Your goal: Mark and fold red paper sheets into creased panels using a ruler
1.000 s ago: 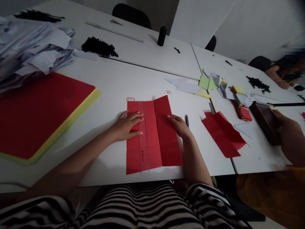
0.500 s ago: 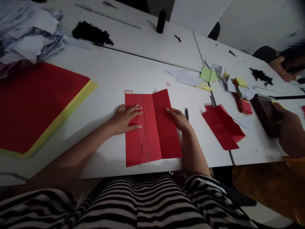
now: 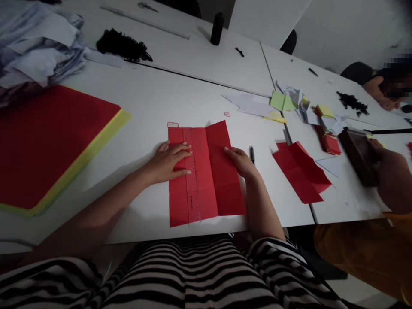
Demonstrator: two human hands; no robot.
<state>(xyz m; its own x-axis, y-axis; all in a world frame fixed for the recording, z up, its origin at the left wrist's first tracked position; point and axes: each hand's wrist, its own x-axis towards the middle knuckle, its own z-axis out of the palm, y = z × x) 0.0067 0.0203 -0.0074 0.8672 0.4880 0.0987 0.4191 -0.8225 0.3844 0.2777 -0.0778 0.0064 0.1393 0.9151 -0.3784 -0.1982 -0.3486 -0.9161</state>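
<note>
A creased sheet of red paper (image 3: 210, 189) lies on the white table in front of me, its right panel tilted up along a fold. A clear ruler (image 3: 193, 193) rests lengthwise on its left part. My left hand (image 3: 169, 161) lies flat with fingers spread, pressing on the ruler and the paper's left side. At the right edge, my right hand (image 3: 243, 163) pinches the raised panel, thumb on top and the other fingers hidden beneath. A black pen (image 3: 252, 154) lies just right of that hand.
Large red sheets (image 3: 64, 141) over yellow and green ones lie at left, near crumpled paper (image 3: 38, 47). More folded red paper (image 3: 301, 171) lies at right. A co-worker's hand (image 3: 376, 148) touches a dark box (image 3: 357, 154). Black cord (image 3: 124, 45) and a black bottle (image 3: 217, 29) stand farther back.
Both hands keep the same hold on the paper and ruler. The view has shifted very slightly; nothing else has visibly moved on the table.
</note>
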